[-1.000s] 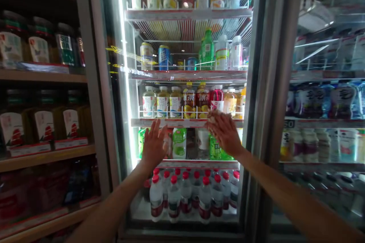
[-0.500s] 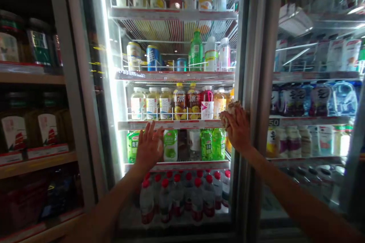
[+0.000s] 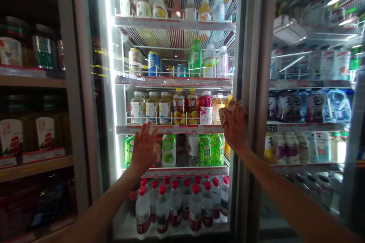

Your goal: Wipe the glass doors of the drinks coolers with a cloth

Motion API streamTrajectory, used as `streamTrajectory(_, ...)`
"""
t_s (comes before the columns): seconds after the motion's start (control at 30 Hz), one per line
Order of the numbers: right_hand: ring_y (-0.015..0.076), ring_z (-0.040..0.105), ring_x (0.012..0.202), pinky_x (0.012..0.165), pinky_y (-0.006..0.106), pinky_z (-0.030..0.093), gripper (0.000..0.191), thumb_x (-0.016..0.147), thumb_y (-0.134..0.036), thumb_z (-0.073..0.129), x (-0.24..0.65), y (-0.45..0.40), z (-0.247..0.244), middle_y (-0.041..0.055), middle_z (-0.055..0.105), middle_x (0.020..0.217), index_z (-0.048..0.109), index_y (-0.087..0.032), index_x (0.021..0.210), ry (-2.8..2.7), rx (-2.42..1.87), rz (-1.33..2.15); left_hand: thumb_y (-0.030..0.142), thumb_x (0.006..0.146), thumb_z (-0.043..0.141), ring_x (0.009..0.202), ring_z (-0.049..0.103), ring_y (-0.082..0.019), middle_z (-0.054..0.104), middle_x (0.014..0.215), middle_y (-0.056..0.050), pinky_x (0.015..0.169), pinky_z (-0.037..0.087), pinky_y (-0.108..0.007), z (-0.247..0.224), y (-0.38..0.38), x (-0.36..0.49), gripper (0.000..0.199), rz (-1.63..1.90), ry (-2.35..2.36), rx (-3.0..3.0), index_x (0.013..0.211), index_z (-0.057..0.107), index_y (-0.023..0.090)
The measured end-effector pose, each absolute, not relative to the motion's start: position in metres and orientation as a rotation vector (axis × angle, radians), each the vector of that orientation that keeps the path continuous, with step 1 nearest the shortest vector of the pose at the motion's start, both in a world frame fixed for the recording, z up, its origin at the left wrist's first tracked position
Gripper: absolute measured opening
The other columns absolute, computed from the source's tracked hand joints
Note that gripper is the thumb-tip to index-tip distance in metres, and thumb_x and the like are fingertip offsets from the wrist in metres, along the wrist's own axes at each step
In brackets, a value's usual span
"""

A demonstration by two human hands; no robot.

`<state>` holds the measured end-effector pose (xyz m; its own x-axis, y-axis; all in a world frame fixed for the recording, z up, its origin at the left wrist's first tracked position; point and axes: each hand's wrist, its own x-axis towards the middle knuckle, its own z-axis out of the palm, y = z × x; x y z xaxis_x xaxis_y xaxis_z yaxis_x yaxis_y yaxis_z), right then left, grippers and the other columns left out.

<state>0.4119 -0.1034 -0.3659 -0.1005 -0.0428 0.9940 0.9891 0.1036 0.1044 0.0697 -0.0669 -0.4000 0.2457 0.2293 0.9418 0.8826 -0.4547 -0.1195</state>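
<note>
The open left hand [image 3: 144, 148], fingers spread, sits flat at the glass of a tall silver-framed drinks-cooler door [image 3: 236, 182], while the right hand [image 3: 234, 129], cupped around a crumpled tan wad [image 3: 230, 108], lies nearer the door's upright right edge.

Honestly can't make out what that crumpled pale wad [image 3: 231, 109] in the right-hand grip [image 3: 234, 131] is, since the fingers [image 3: 238, 115] cover most of it. The left-hand grip [image 3: 144, 149] blocks most of a reddish item [image 3: 157, 152] behind the glass. Labels on the bottles [image 3: 178, 108] and the price strips [image 3: 171, 129] are too small to read, and the bottom edge cuts off the left forearm [image 3: 97, 207] and right forearm [image 3: 285, 193].
</note>
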Motion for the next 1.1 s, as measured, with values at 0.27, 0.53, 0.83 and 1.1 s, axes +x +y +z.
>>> streamTrajectory(0.27, 0.0250, 0.022, 0.140, 0.112, 0.052, 0.027, 0.050, 0.087, -0.018, 0.045, 0.398, -0.108, -0.387, 0.0006, 0.026, 0.151, 0.042, -0.033, 0.134, -1.679, -0.950, -1.307, 0.029, 0.085, 0.042, 0.140, 0.019, -0.028, 0.028, 0.149, -0.012, 0.111, 0.020, -0.051, -0.397, -0.065, 0.059, 0.053, -1.251, -1.062, -1.862, 0.137, 0.036, 0.022)
streamTrajectory(0.53, 0.0253, 0.018, 0.141, 0.111, 0.052, 0.027, 0.053, 0.086, -0.019, 0.045, 0.347, -0.095, -0.356, 0.0028, 0.027, 0.150, 0.038, -0.031, 0.138, -1.594, -0.887, -1.318, 0.029, 0.085, 0.041, 0.139, 0.022, -0.029, 0.030, 0.148, -0.014, 0.110, 0.023, -0.051, -0.388, -0.067, 0.059, 0.051, -1.217, -1.082, -1.854, 0.134, 0.040, 0.018)
streamTrajectory(0.83, 0.0332, 0.024, 0.137, 0.106, 0.058, 0.029, 0.046, 0.087, -0.016, 0.038, 0.389, -0.089, -0.309, 0.0126, 0.026, 0.150, 0.047, -0.019, 0.132, -1.110, -0.973, -1.215, 0.028, 0.085, 0.041, 0.138, 0.025, -0.029, 0.033, 0.146, -0.014, 0.108, 0.025, -0.052, -0.389, -0.065, 0.050, 0.050, -1.187, -1.102, -1.835, 0.133, 0.042, 0.019)
streamTrajectory(1.1, 0.0218, 0.020, 0.140, 0.114, 0.048, 0.022, 0.045, 0.086, -0.024, 0.047, 0.321, -0.094, -0.344, -0.0013, 0.035, 0.146, 0.047, -0.034, 0.130, -1.909, -0.802, -1.384, 0.031, 0.086, 0.041, 0.138, 0.023, -0.029, 0.031, 0.147, -0.014, 0.109, 0.022, -0.052, -0.372, -0.068, 0.065, 0.049, -1.217, -1.081, -1.820, 0.133, 0.043, 0.018)
